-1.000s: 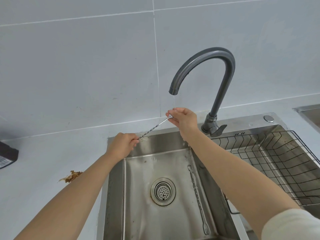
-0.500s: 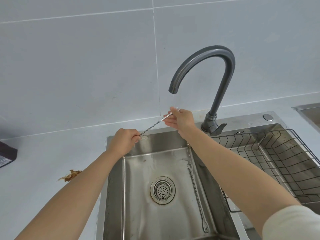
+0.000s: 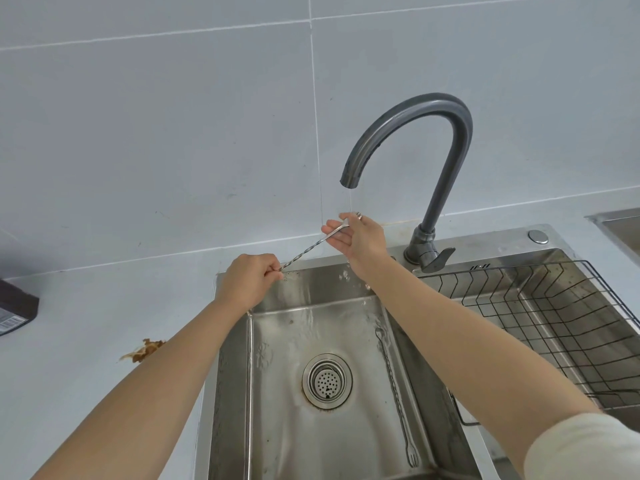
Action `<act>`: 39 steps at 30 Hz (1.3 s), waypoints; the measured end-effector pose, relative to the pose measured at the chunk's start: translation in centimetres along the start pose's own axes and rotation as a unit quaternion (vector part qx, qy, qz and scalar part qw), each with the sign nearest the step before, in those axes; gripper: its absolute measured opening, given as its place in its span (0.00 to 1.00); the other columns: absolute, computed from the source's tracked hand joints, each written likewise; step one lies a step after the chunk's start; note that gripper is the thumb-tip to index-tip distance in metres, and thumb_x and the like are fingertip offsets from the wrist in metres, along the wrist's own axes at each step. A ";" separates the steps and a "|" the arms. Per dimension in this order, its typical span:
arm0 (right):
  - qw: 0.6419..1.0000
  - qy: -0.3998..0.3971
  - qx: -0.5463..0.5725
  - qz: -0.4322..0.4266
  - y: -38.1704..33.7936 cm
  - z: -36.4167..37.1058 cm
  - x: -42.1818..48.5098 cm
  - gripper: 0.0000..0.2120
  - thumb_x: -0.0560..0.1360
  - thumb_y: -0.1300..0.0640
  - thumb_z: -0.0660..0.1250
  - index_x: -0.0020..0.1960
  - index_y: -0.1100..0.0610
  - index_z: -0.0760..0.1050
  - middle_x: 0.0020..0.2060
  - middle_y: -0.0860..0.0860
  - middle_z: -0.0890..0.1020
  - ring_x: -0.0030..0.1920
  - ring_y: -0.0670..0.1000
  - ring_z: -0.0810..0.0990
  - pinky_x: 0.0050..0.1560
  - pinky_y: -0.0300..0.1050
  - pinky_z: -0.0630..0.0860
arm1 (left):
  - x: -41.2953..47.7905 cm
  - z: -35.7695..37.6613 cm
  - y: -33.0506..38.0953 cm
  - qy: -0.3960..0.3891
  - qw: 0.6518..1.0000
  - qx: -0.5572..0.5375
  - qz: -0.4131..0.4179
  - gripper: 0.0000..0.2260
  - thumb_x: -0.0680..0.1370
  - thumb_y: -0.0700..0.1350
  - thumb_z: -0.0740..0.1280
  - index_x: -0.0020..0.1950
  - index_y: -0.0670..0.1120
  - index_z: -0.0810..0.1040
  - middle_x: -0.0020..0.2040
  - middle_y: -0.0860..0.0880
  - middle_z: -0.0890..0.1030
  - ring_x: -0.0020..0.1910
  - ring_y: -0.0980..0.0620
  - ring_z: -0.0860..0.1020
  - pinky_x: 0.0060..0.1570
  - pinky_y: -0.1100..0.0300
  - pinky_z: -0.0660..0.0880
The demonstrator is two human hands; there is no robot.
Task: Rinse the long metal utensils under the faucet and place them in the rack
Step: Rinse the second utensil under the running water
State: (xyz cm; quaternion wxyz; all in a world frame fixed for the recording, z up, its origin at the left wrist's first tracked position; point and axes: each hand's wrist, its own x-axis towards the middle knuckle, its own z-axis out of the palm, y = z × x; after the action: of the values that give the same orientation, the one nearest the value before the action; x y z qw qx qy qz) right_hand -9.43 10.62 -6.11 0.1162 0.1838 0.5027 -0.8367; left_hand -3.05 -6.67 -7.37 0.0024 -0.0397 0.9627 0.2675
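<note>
Hands (image 3: 249, 280) (image 3: 360, 237) gripping twisted utensil (image 3: 304, 251) under faucet (image 3: 415, 140), no legible writing

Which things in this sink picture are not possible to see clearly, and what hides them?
Only the head view exists.
1. Held utensil: its ends are hidden inside the left hand and behind the right hand, so its type is unclear.
2. Rack: the right part is cut by the picture edge.
3. Dark box: cut by the left edge; its label is too small.

Rack (image 3: 540, 327) right of sink (image 3: 277, 427)
</note>
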 end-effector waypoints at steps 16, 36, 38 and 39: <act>0.999 -0.031 0.023 -0.003 -0.9 -0.5 0.0 0.11 0.79 0.57 0.60 0.40 0.60 0.72 0.34 0.55 0.80 0.32 0.50 0.82 0.38 0.41 0.81 | 0.2 0.1 1.3 0.012 0.999 0.050 -0.008 0.06 0.76 0.41 0.66 0.45 0.38 0.78 0.42 0.40 0.83 0.39 0.47 0.71 0.41 0.56 0.68; 0.993 -0.098 -0.041 -0.049 -1.8 -1.1 0.2 0.08 0.76 0.69 0.61 0.41 0.60 0.71 0.38 0.56 0.80 0.35 0.47 0.83 0.41 0.37 0.81 | 3.9 1.4 5.7 0.022 0.998 -0.018 0.056 0.09 0.78 0.41 0.62 0.45 0.39 0.80 0.41 0.37 0.83 0.44 0.38 0.80 0.49 0.46 0.77; 0.994 -0.090 -0.040 -0.056 -2.4 -1.5 0.4 0.07 0.75 0.69 0.63 0.40 0.60 0.72 0.37 0.56 0.80 0.33 0.47 0.83 0.41 0.38 0.81 | 4.3 1.7 6.2 0.016 0.998 -0.023 0.060 0.10 0.78 0.40 0.61 0.46 0.38 0.80 0.42 0.37 0.83 0.45 0.37 0.80 0.49 0.46 0.77; 0.994 -0.086 -0.042 -0.060 -2.7 -1.6 0.5 0.07 0.75 0.69 0.64 0.40 0.60 0.72 0.36 0.56 0.80 0.33 0.47 0.83 0.41 0.38 0.81 | 4.5 1.8 6.4 0.012 0.998 -0.026 0.064 0.10 0.78 0.40 0.60 0.46 0.38 0.80 0.43 0.38 0.84 0.45 0.38 0.80 0.50 0.46 0.77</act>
State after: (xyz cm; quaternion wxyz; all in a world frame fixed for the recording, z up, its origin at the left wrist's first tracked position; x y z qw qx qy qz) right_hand -10.60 13.25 -4.88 0.1166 0.0757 0.5359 -0.8328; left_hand -8.10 -0.59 -5.71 -0.0275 0.0190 0.9560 0.2915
